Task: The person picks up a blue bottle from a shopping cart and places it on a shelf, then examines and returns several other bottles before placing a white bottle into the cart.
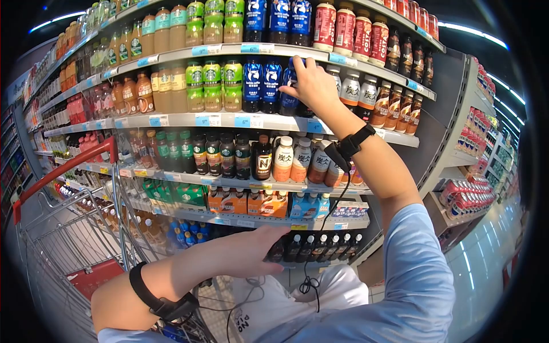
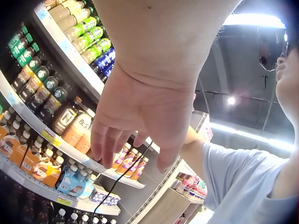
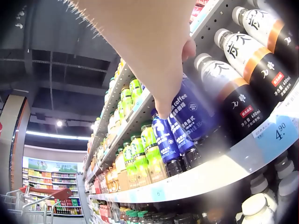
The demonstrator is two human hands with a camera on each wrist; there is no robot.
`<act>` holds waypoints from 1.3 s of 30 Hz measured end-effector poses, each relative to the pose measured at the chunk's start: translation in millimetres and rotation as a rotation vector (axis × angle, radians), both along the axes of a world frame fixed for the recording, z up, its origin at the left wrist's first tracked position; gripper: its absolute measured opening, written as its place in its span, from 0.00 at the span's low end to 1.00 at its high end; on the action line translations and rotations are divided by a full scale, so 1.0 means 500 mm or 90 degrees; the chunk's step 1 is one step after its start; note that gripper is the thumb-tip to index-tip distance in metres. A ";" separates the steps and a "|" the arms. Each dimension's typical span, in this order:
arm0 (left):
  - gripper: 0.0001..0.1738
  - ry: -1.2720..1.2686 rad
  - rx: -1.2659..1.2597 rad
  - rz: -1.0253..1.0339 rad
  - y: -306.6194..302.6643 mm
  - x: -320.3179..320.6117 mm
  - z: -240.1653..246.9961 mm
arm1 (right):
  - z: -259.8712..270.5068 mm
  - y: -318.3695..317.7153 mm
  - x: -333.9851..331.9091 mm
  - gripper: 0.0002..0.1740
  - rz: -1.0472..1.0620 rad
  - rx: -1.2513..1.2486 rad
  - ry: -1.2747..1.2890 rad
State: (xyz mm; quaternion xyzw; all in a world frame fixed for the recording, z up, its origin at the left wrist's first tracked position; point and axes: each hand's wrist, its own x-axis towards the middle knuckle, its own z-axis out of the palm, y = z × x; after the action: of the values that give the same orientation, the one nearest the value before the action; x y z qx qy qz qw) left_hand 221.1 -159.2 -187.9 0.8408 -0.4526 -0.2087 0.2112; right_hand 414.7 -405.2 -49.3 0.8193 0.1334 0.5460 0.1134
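Observation:
A row of blue coffee bottles (image 1: 252,86) stands on the second shelf from the top. Over the rightmost blue bottle (image 1: 289,102) my right hand (image 1: 313,86) reaches, its fingers around the upper part and cap. In the right wrist view the hand (image 3: 149,51) covers the top of this blue bottle (image 3: 194,109), which sits in front of the other blue ones, beside white-and-black bottles (image 3: 224,88). The cap is hidden there. Low before the shelves, my left hand (image 1: 246,251) holds nothing; the left wrist view shows its palm (image 2: 140,109) with fingers loosely extended.
A shopping cart with a red handle (image 1: 63,166) stands at the left. Green bottles (image 1: 214,86) fill the shelf left of the blue ones. Price-tagged shelf edges (image 1: 251,121) run across. A black cable (image 1: 337,200) hangs from the right wrist. An aisle floor (image 1: 480,268) lies at right.

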 end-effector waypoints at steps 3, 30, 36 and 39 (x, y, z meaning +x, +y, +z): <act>0.48 0.026 0.018 0.007 -0.001 0.000 0.004 | -0.013 -0.007 0.018 0.42 0.014 0.037 0.009; 0.48 0.040 0.062 0.024 -0.007 -0.006 0.015 | -0.064 0.032 0.044 0.49 0.161 0.385 0.078; 0.48 -0.002 0.048 -0.003 -0.001 0.000 0.003 | -0.082 0.023 0.086 0.45 0.191 0.414 0.020; 0.48 -0.003 0.056 0.005 -0.002 -0.001 0.008 | -0.071 0.030 0.070 0.41 0.171 0.420 0.054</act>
State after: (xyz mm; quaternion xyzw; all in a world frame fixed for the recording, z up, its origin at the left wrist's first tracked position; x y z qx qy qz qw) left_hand 220.4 -160.3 -183.7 0.8517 -0.4400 -0.2254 0.1737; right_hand 449.9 -390.3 -84.8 0.8089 0.0611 0.5353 -0.2353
